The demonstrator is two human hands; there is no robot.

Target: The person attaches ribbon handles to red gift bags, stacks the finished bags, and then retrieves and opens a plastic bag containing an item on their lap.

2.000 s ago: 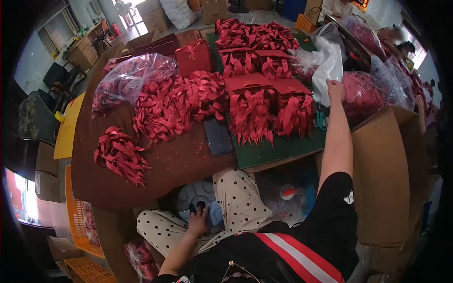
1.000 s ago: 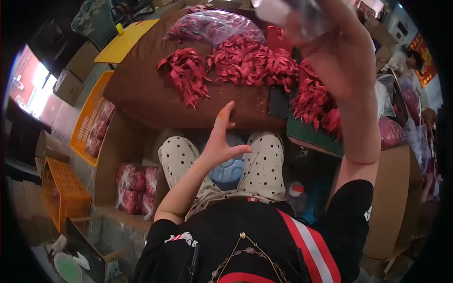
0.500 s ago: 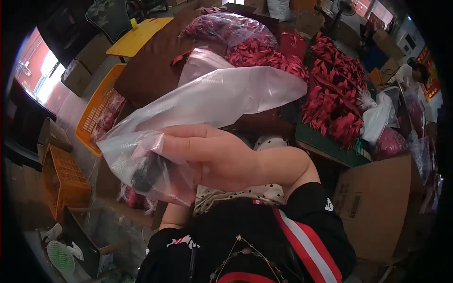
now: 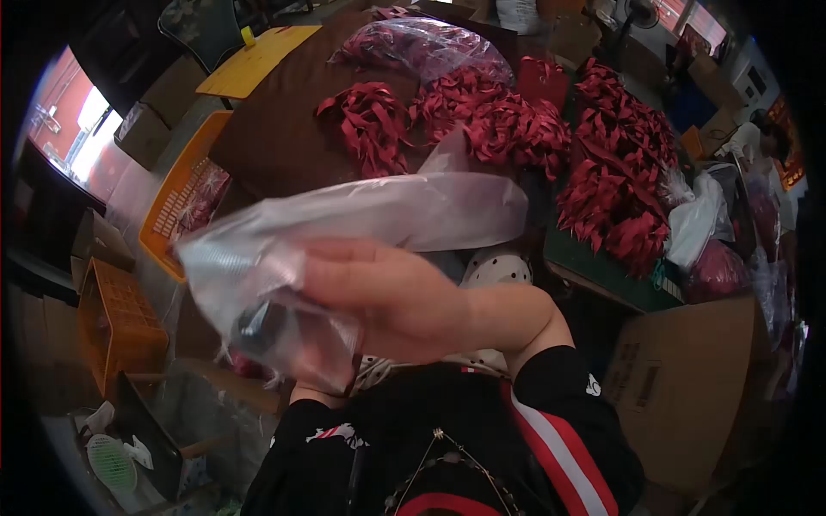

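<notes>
My right hand is closed on the edge of a clear plastic bag, with thumb and fingers pinching the film. The bag's long body stretches away to the right above the hand. My left hand shows only blurred through the plastic at the near end of the bag; its fingers cannot be made out. Close to it, a small dark object shows through the film, its kind unclear. Beyond the bag, a bunch of red ribbon-like strips lies on the brown-covered table.
More red strips are heaped on a green surface at the right. A filled plastic bag lies at the table's back. Orange crates stand left, a cardboard box right, and a stool with a green brush-like item lower left.
The bag's far end has swung lower and nearer to me, uncovering the bunch of red strips on the table. My right hand keeps its hold on the bag's edge.
</notes>
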